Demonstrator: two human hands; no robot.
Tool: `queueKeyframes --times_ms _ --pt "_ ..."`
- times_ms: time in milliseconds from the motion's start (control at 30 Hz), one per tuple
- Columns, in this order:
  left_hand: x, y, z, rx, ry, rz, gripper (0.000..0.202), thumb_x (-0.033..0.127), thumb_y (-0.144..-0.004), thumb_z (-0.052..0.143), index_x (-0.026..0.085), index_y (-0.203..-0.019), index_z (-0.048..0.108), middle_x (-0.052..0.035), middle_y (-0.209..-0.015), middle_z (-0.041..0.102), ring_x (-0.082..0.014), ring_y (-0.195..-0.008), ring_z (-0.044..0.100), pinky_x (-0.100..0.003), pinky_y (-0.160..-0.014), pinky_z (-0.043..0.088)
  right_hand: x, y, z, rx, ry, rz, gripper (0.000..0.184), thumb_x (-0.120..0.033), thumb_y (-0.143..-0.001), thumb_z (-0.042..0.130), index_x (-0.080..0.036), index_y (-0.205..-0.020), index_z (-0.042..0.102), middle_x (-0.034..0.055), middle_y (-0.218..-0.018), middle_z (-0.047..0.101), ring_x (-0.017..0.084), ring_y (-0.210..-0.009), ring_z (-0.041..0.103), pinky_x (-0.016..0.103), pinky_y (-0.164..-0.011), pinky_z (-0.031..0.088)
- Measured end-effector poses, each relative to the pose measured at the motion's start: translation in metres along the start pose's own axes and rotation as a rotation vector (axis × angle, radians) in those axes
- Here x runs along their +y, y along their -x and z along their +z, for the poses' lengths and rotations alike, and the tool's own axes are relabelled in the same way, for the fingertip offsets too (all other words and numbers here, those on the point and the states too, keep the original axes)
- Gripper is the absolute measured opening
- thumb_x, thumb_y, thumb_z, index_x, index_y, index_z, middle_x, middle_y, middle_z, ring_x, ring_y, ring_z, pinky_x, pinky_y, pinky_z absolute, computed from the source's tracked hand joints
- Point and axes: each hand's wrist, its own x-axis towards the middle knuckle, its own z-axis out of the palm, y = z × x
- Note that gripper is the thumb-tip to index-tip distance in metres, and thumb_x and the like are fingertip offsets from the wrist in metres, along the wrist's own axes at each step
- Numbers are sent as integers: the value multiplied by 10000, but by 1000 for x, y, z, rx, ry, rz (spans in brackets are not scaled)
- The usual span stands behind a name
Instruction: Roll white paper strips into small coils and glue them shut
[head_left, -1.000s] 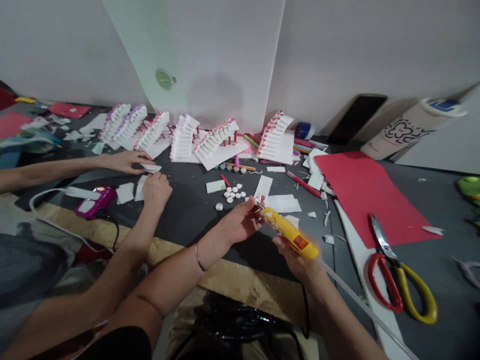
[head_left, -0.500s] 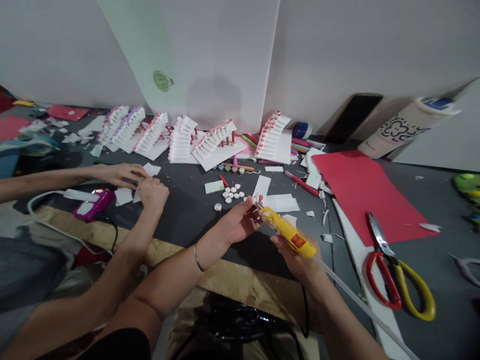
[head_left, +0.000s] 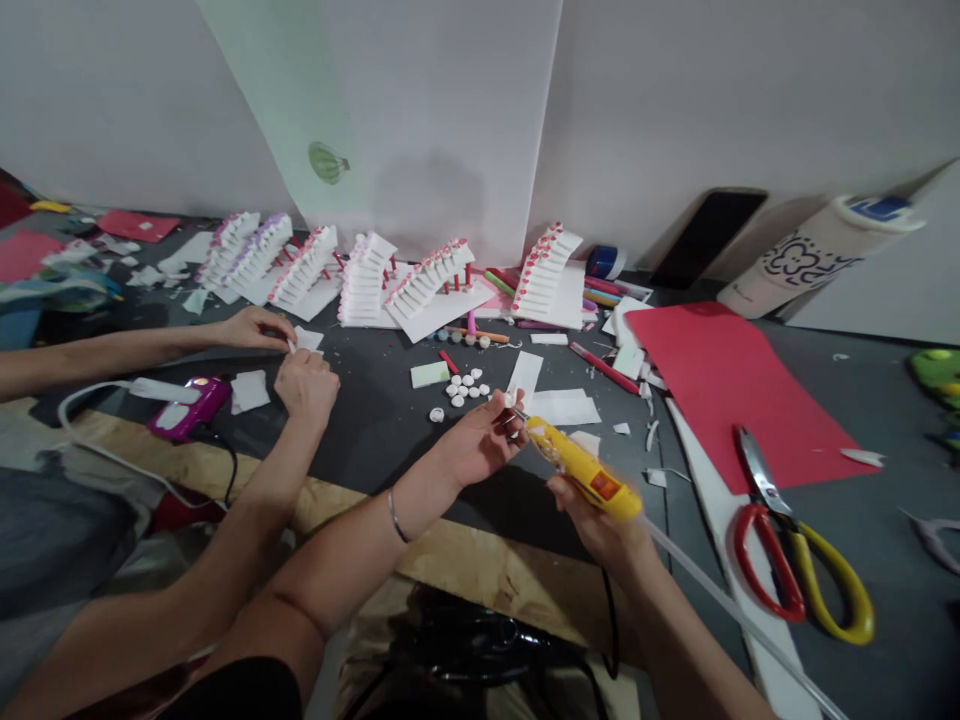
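My right hand (head_left: pixel 600 520) grips a yellow hot glue gun (head_left: pixel 585 470), a long clear glue stick (head_left: pixel 720 590) running out of its back. The gun's nozzle points up and left at a small white paper piece (head_left: pixel 510 399) pinched in the fingertips of my left hand (head_left: pixel 484 440). Whether the nozzle touches the paper, I cannot tell. Beyond my left hand lie several small white paper rolls (head_left: pixel 465 388) in a cluster, beside a pale green card (head_left: pixel 429 375). White paper strips (head_left: pixel 562 407) rest just behind the gun.
Another person's hands (head_left: pixel 306 385) work with paper at the left, near a purple glue gun (head_left: pixel 191 408). Small stair models (head_left: pixel 540 270) line the back. Scissors (head_left: pixel 784 530), red sheet (head_left: pixel 735 390), phone (head_left: pixel 709 238) and tumbler (head_left: pixel 817 255) are at the right.
The glue gun has drawn back slightly right and down with my right hand. My left hand stays nearly still. The other person's far hand has lifted a bit with paper.
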Motion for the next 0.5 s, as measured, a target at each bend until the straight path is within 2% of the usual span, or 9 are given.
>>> queueKeyframes --times_ms 100,200,333,400,500 --pt "0 2 1 -66 115 -62 158 295 -811 741 145 -814 693 8 -684 559 -68 -623 484 -220 -636 468 -4 -1 -3 1 -218 72 330 -517 -767 635 -208 -667 574 -16 -562 583 117 -462 525 248 -470 469" --pt "1 2 1 -93 164 -96 142 280 -829 721 145 -807 684 13 -683 541 -62 -614 479 -199 -622 466 -9 -4 -10 -35 -444 147 427 -625 -750 620 -202 -719 576 15 -662 646 108 -439 529 227 -384 421" --pt "1 1 0 -94 163 -97 211 284 -756 792 131 -834 670 24 -699 518 -62 -624 496 -202 -640 468 -9 -12 -22 111 -604 171 536 -736 -793 498 -207 -821 580 40 -767 674 97 -432 518 206 -323 330" --pt "0 0 -1 -105 143 -81 229 272 -733 811 121 -832 670 24 -700 510 -61 -626 494 -201 -646 456 -4 -19 -28 218 -644 171 548 -743 -810 472 -215 -886 593 33 -838 674 95 -498 557 199 -360 373" --pt "-3 -3 -1 -105 0 17 232 271 -697 831 112 -792 691 25 -667 512 -63 -612 469 -204 -645 428 8 -33 -38 327 -696 221 532 -734 -784 536 -223 -913 613 2 -867 651 93 -615 606 194 -478 483"
